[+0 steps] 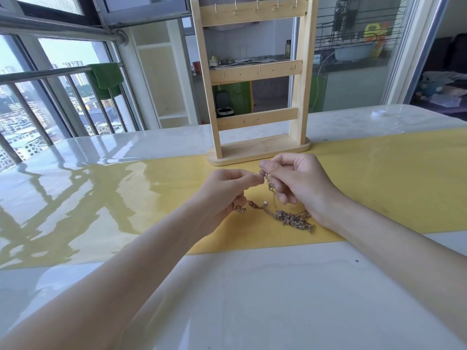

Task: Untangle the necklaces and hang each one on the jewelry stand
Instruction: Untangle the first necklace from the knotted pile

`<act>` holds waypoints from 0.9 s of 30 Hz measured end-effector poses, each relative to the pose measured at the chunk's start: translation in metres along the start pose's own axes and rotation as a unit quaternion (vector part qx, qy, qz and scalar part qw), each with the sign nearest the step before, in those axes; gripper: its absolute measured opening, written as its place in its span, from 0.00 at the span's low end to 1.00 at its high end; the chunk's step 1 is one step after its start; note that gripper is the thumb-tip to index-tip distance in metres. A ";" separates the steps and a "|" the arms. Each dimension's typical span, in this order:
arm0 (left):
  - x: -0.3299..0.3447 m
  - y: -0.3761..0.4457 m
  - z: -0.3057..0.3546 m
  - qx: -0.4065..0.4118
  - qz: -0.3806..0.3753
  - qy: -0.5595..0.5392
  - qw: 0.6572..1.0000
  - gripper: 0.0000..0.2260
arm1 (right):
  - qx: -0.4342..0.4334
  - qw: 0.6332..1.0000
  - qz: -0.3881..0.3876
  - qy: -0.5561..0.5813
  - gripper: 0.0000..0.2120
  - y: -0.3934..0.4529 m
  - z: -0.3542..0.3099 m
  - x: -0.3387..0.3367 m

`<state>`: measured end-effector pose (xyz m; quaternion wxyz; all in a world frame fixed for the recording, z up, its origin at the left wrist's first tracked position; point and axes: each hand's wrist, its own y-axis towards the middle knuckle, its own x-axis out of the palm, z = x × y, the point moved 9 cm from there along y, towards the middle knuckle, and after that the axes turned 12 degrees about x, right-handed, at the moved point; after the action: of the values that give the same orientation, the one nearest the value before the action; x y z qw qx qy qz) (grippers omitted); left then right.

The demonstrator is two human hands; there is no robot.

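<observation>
A tangle of gold necklaces [294,219] lies on the yellow mat [379,188], with a strand rising from it to my hands. My left hand [225,193] pinches that chain at its fingertips, just left of my right hand. My right hand [295,183] pinches the same chain near its clasp, a little above the mat. A gold pendant [238,209] shows under my left hand. The wooden jewelry stand [255,79] stands upright just behind my hands, with three rails of small hooks, all bare.
The glossy white table [252,299] runs toward me. A small white cap [378,113] lies at the back right. A railed window is at the left and a glass door is behind the stand.
</observation>
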<state>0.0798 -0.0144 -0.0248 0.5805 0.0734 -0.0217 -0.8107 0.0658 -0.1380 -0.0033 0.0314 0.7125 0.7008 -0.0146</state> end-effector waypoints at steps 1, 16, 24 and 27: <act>-0.002 0.001 -0.001 -0.006 0.015 -0.019 1.000 0.03 | 0.004 1.000 -0.007 0.007 0.08 0.000 0.001 0.001; 0.008 0.022 0.017 -0.012 0.042 -0.124 0.991 0.06 | 0.124 0.971 -0.047 0.197 0.06 0.013 0.013 0.007; -0.003 0.053 0.019 0.113 0.073 -0.034 0.990 0.08 | 0.099 0.986 -0.010 0.134 0.07 0.052 0.010 0.005; -0.009 0.058 0.011 0.128 0.059 -0.027 0.990 0.06 | 0.101 0.986 -0.054 0.119 0.06 0.062 0.016 0.013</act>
<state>0.1355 -0.0251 -0.0062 0.6124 0.1236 -0.1449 -0.7673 0.1281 -0.1272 -0.0181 -0.1255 0.6698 0.7319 -0.0017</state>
